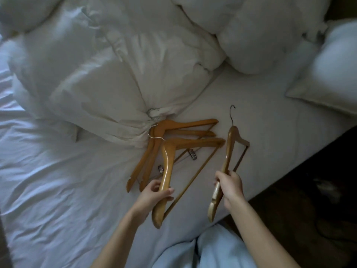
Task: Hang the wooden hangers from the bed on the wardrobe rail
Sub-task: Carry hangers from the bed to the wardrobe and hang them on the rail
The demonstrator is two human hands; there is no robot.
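Both hands are over the near edge of the bed (241, 105), each with a wooden hanger in it. The left hand (154, 196) has its grip closed around one arm of a hanger (168, 167), thumb on the upper side and fingers curled beneath, a little above that arm's lower end. This hanger lies partly over the pile, its other arm stretching away to the right and its thin crossbar running back down toward the wrist.

The right hand (230, 185) is wrapped tight around the lower arm of a second hanger (229, 146), fist fully shut on the wood. That hanger is seen nearly edge-on, its dark metal hook (232, 114) pointing away toward the pillows, its lower end poking out below the fist. I can't say whether it is clear of the sheet or brushing it.

Between and beyond the hands, more wooden hangers (185, 125) lie fanned on the white sheet, their silver hooks (153, 118) pressed against a bunched white duvet (108, 84). One of them carries metal clips (58, 156) on its bar. A pillow (324, 78) sits at the far right, and dark floor (309, 180) shows past the mattress edge. No wardrobe is visible from here.
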